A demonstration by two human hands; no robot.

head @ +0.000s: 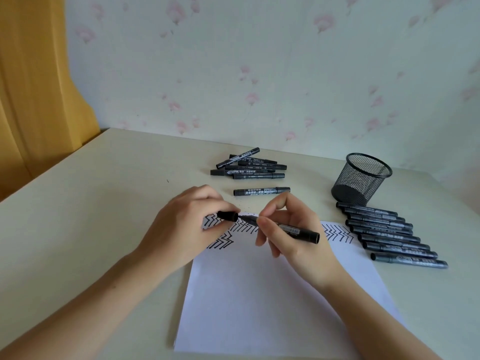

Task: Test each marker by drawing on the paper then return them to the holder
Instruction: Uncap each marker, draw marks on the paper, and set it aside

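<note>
On the bench, head view: one wide-angle frame looking down at both hands over a sheet of paper.
Bench (78, 203): pale cream top, set against a wall with pink floral wallpaper (285, 74); an orange curtain (33, 87) hangs at the far left.
Paper (259, 294): white sheet lying flat in front of the person, its far edge covered with rows of black zigzag strokes (337, 233); the near part is unmarked.
Left hand (181, 227): fingers curled, pinching a black marker cap (228, 216), open end turned toward the marker tip.
Right hand (288, 235): thumb and fingers curled round the barrel of an uncapped black marker (298, 232), held roughly level above the far edge of the paper.
Marker tip: pointing left at the cap, just beside its opening; whether tip and cap touch, I cannot tell.
Untidy pile (249, 167): several capped black markers lying crosswise on the bench beyond the hands.
Single marker (261, 190): capped, lying alone between the pile and the hands.
Holder (362, 179): black wire-mesh cup standing on the bench at right, beyond the paper; no marker shows through the mesh.
Marker row (389, 233): capped black markers laid side by side, near parallel, on the bench just right of the paper, the farthest one lying close to the base of the holder.
</note>
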